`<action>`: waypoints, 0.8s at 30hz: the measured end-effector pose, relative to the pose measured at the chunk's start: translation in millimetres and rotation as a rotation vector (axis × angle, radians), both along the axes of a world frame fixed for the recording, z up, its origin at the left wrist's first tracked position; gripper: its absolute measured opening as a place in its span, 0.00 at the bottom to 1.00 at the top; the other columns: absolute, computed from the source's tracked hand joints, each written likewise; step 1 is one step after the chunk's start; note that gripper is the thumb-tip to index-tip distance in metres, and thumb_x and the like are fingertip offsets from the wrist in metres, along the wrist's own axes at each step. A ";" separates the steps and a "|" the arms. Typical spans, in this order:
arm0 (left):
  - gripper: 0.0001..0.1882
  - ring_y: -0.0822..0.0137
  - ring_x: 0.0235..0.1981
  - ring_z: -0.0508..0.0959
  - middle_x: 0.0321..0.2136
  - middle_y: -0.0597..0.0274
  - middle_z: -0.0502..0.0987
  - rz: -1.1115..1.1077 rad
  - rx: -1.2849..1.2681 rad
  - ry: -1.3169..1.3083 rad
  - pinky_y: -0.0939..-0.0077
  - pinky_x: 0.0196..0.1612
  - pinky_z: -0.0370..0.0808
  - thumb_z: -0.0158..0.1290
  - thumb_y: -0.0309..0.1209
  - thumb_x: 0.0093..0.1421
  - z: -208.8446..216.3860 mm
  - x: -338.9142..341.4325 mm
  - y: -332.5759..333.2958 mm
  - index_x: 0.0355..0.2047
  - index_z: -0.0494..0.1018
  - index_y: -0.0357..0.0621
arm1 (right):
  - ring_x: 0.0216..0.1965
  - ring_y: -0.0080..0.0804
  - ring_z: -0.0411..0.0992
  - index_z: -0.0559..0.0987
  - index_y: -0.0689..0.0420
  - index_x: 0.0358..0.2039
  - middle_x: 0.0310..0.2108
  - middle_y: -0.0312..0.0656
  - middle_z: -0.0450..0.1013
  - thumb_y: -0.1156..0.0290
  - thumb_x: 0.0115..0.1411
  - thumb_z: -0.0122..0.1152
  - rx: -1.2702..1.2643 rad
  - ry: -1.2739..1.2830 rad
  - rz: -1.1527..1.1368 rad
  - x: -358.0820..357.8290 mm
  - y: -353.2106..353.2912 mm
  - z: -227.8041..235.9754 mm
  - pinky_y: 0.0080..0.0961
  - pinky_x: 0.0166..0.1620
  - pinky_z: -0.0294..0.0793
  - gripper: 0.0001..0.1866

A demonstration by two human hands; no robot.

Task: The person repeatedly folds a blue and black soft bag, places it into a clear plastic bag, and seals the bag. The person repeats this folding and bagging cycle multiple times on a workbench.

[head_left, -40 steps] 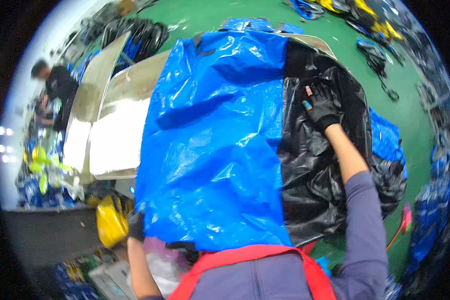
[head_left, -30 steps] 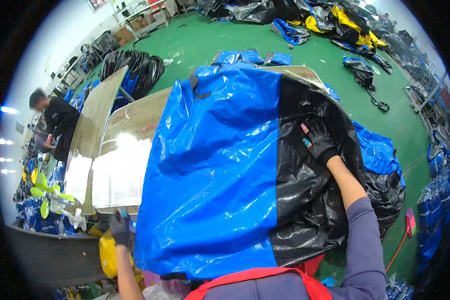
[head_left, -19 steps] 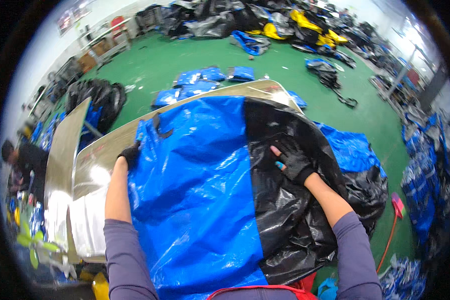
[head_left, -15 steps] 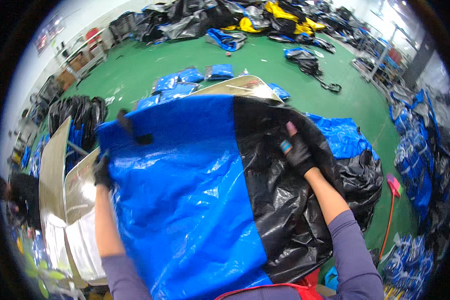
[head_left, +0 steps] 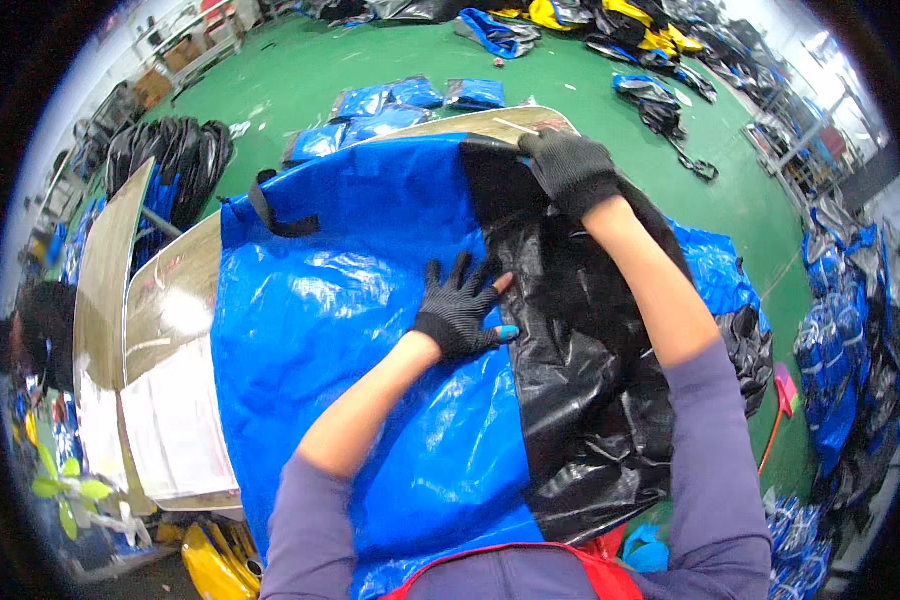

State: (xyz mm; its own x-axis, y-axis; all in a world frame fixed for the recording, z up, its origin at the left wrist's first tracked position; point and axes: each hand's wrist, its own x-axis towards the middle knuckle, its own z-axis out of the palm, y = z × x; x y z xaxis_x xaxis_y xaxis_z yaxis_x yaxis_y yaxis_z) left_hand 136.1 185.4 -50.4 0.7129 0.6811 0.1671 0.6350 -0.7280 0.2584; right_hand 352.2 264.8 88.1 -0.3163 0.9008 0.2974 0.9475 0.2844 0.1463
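my left hand (head_left: 460, 312) has moved centre-frame, fingers spread, so it seems to steady the blue-and-black sheet (head_left: 455, 425) there; my right hand (head_left: 562, 172) has reached its upper edge, pinching or not, i cannot tell.

- Cannot see clearly the fingertips of the right hand (head_left: 573, 172) at the tarpaulin's far black edge; impossible to tell gripping from resting.
- Cannot see the palm of the left hand (head_left: 458, 315), turned down on the blue-and-black tarpaulin (head_left: 355, 270).
- Mostly covered by the tarpaulin: the wood-grain tabletop (head_left: 192, 262).
- Cut off at the near edge: the person's torso, the red strap (head_left: 610, 575) and, at left, a glossy yellow item (head_left: 215, 562).
- Too partly shown to name, near right: a light-blue item (head_left: 645, 550).
- Dark and blurred at left: a co-worker (head_left: 48, 325).
- Cropped along the far edge: a sheeting heap (head_left: 660, 40).
- Too small to tell: the contents of the blue packs (head_left: 475, 94).
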 end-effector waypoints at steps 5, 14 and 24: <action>0.38 0.48 0.62 0.59 0.61 0.51 0.61 -0.002 -0.319 -0.227 0.47 0.63 0.51 0.49 0.60 0.55 -66.0 -14.4 42.2 0.61 0.61 0.53 | 0.27 0.38 0.74 0.70 0.49 0.56 0.26 0.42 0.74 0.67 0.58 0.51 0.027 -0.106 0.453 41.1 -136.3 -64.0 0.37 0.35 0.76 0.24; 0.24 0.59 0.53 0.71 0.54 0.49 0.69 0.530 0.338 0.230 0.61 0.54 0.67 0.46 0.46 0.65 -25.2 -368.6 -6.9 0.53 0.68 0.42 | 0.26 0.43 0.75 0.62 0.26 0.61 0.29 0.46 0.72 0.67 0.58 0.49 -0.424 -0.130 0.320 70.6 -171.2 -109.4 0.39 0.27 0.74 0.30; 0.36 0.49 0.62 0.61 0.60 0.48 0.63 0.365 0.233 0.625 0.44 0.63 0.47 0.45 0.56 0.58 67.4 -230.4 -16.1 0.63 0.59 0.51 | 0.35 0.46 0.76 0.80 0.50 0.41 0.34 0.51 0.77 0.52 0.53 0.58 -0.593 0.397 0.312 56.2 -143.5 -28.0 0.38 0.42 0.74 0.20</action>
State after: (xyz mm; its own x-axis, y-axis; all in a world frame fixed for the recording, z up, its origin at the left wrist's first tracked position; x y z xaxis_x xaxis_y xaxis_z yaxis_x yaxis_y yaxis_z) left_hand -94.3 169.2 16.9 0.4581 0.8886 -0.0250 0.8239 -0.4350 -0.3633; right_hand 408.4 121.3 60.1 -0.5523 0.8313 -0.0622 0.7600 0.4714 -0.4475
